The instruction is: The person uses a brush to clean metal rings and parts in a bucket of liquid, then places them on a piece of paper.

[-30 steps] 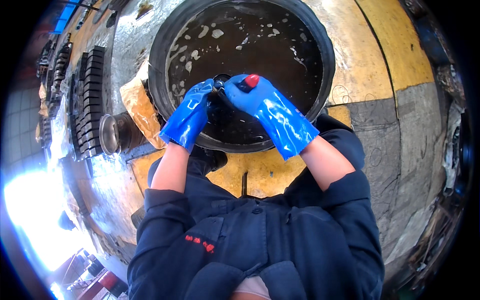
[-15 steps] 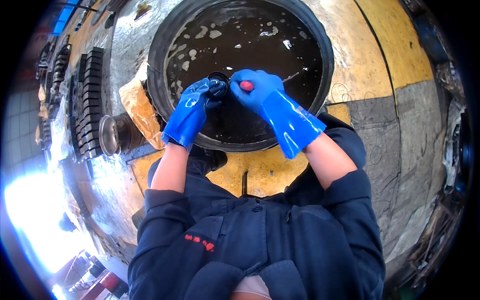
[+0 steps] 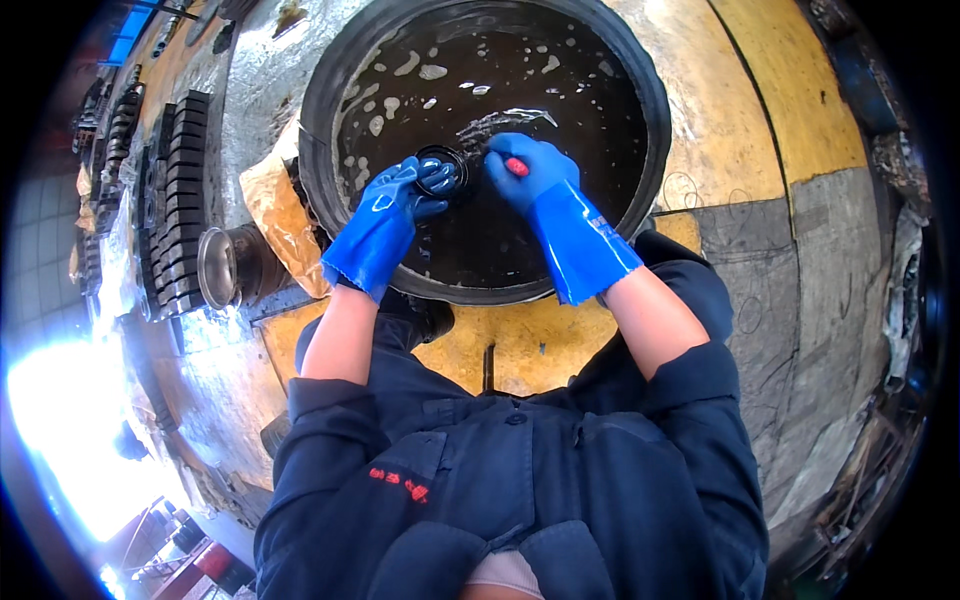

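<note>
Both my hands wear blue rubber gloves and are over a round black tub [image 3: 652, 110] of dark liquid with pale foam patches. My left hand [image 3: 398, 195] is closed around a black ring-shaped metal part [image 3: 458, 172], its fingers reaching into the opening. To its right, my right hand [image 3: 535, 172] is wrapped round a tool whose red handle end [image 3: 517, 166] sticks out of the fist. The working end of that tool is hidden or lost against the dark liquid, so its kind cannot be told. Ripples and splashes show just beyond the hands.
Left of the tub are brown paper [image 3: 275, 205], a hollow metal cylinder [image 3: 222, 268] and a row of dark ridged metal parts [image 3: 183, 200]. Yellow and grey plates [image 3: 745, 265] cover the floor. Metal scrap [image 3: 875, 470] lies along the right edge.
My right hand has moved slightly right, away from the ring-shaped part. The left hand has tilted the part so more of its opening shows. Fresh ripples have appeared in the liquid.
</note>
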Demonstrator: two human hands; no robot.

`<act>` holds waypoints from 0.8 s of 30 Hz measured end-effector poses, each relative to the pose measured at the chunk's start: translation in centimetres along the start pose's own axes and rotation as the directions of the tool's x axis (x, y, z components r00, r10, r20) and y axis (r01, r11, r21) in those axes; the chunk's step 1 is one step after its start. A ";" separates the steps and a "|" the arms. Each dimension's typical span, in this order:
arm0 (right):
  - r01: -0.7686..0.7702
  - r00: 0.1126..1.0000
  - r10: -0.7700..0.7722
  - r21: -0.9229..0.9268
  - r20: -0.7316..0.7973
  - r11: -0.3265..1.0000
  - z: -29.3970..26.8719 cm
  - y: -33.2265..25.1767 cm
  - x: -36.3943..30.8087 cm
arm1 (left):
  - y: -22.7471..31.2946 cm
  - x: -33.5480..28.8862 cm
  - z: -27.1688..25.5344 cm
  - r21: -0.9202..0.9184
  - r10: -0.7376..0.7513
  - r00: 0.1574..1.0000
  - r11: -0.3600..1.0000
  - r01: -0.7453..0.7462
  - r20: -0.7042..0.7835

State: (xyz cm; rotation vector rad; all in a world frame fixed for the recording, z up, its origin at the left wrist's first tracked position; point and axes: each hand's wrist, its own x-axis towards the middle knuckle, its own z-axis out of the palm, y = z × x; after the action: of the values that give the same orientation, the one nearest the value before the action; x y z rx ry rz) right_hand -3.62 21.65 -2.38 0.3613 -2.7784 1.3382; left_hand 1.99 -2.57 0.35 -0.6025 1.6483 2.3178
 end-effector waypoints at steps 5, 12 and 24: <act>-0.412 0.899 0.304 0.375 0.314 0.830 -2.3 -0.7 2.9 | 0.9 -1.2 0.6 0.077 0.028 1.000 0.997 -0.029 0.006; -0.578 0.778 0.472 0.176 0.415 0.797 -2.4 -1.5 3.5 | 1.3 -1.3 1.8 0.307 0.122 0.990 0.942 -0.139 0.075; -0.449 0.869 0.299 0.375 0.395 0.811 -2.1 -1.1 3.4 | 0.8 0.0 0.7 0.386 0.201 0.979 0.903 -0.191 0.013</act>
State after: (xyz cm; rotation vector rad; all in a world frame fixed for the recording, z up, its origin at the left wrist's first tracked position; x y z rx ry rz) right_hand -6.80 22.01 0.25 0.0162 -2.8549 2.2355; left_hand 1.52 -2.15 1.18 -0.3974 2.1910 2.0204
